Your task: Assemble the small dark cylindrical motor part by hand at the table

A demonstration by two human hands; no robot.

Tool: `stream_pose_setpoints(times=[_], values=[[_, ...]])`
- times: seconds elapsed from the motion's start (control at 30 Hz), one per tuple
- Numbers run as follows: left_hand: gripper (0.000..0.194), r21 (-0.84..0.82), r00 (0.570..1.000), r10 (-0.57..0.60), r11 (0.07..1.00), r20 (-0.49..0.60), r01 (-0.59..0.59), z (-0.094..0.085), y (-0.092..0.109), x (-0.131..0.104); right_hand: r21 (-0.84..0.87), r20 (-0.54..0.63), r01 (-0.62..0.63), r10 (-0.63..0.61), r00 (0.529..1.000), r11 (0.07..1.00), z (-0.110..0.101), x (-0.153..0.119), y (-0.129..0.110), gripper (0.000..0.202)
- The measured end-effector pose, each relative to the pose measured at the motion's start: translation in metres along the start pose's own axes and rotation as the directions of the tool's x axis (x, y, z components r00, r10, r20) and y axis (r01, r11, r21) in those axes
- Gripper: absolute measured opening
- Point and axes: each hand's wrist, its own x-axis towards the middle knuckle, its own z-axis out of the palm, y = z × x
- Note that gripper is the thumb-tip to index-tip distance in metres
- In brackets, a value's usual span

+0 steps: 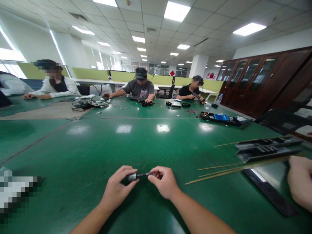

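In the head view, a short dark metal tool (pixel 140 175) with a thick silver-and-black cylindrical end and a narrow shaft is held level just over the green table (pixel 156 146). My left hand (pixel 118 184) grips the thick end between thumb and fingers. The far end of the narrow shaft sits in a pinch of my right hand (pixel 163 180), whose curled fingers cover the tip. Both hands are close together near the table's front edge. The tool's exact kind is too small to tell.
To the right lie thin yellowish rods (pixel 214 173), black metal channels (pixel 266 149) and a flat black bar (pixel 269 193). Another person's hand (pixel 301 182) is at the right edge. A black tray (pixel 220 119) and electronic parts (pixel 89 102) lie farther back, where co-workers (pixel 140 86) sit.
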Motion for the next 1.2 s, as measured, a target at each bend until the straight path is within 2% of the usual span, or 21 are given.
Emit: stream_pose_setpoints(times=[0.67,0.77,0.9,1.03,1.13,1.2], values=[[0.027,0.017,0.999,-0.034,0.999,-0.018,0.034,-0.001,-0.004,0.002,-0.007,-0.017,0.000,0.000,1.000,1.000,0.000,0.001,0.003,0.015],[0.029,0.041,0.997,-0.060,0.997,-0.052,0.062,-0.002,-0.005,0.003,0.017,-0.023,-0.002,0.003,1.000,1.000,-0.001,0.002,0.003,0.018],[0.035,0.058,0.979,-0.176,0.981,-0.107,0.182,-0.001,-0.006,0.003,0.113,0.002,-0.035,0.035,0.999,0.993,-0.002,0.003,0.004,0.033],[0.041,-0.125,0.929,-0.352,0.933,-0.111,0.338,-0.005,-0.013,0.008,0.175,-0.002,-0.062,0.063,0.998,0.983,-0.003,0.004,0.008,0.049],[0.047,-0.276,0.879,-0.460,0.867,-0.123,0.415,-0.024,-0.025,0.008,0.191,-0.010,-0.069,0.072,0.997,0.979,-0.004,0.003,0.009,0.055],[0.046,-0.293,0.855,-0.495,0.850,-0.158,0.438,-0.045,-0.035,0.002,0.194,-0.006,-0.070,0.073,0.997,0.978,-0.005,0.002,0.009,0.055]])
